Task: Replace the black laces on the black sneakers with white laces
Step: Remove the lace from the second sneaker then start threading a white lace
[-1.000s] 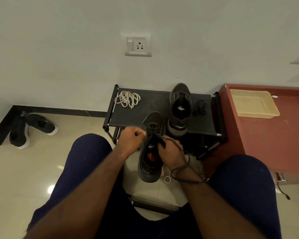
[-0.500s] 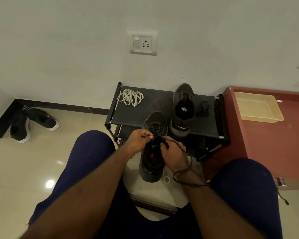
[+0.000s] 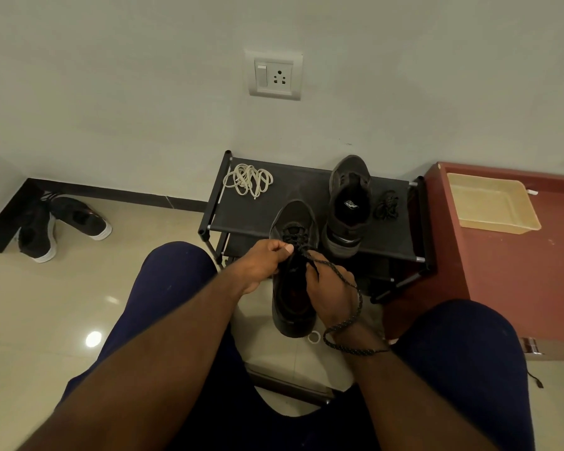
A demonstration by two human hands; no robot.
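The sneaker [image 3: 293, 288] is held up between the person's knees, above the floor [image 3: 39, 320], toe pointing away toward the rack [image 3: 258, 216] and opening facing up. Its black lace [image 3: 337, 271] is partly threaded in the front eyelets; one long strand runs from the eyelets over the back of the right hand [image 3: 331, 292] and loops round that wrist. The left hand [image 3: 261, 265] sits at the sneaker's left side, its grip clenched on the lace near the eyelets, thumb and curled fingers pinching it. The right hand's grip is closed on the sneaker's right side beside the tongue, fingers curled over the edge of the opening. Just beyond, on the rack's top shelf, the second sneaker [image 3: 349, 206] stands without a lace, toe toward the wall [image 3: 111, 92]. A loose black lace [image 3: 386, 205] lies bunched just right of it, and the white laces [image 3: 249, 180] lie coiled at the shelf's far left corner, well apart from both sneakers. A small pale ring [image 3: 313, 337] lies on the floor under the held sneaker's heel. To the right of the rack stands a red bench [image 3: 518, 271] carrying a shallow beige tray [image 3: 492, 203]. A socket [image 3: 275, 74] is set in the wall above the rack. Far left, a pair of shoes [image 3: 62, 226] with white soles lies on the floor in the corner.
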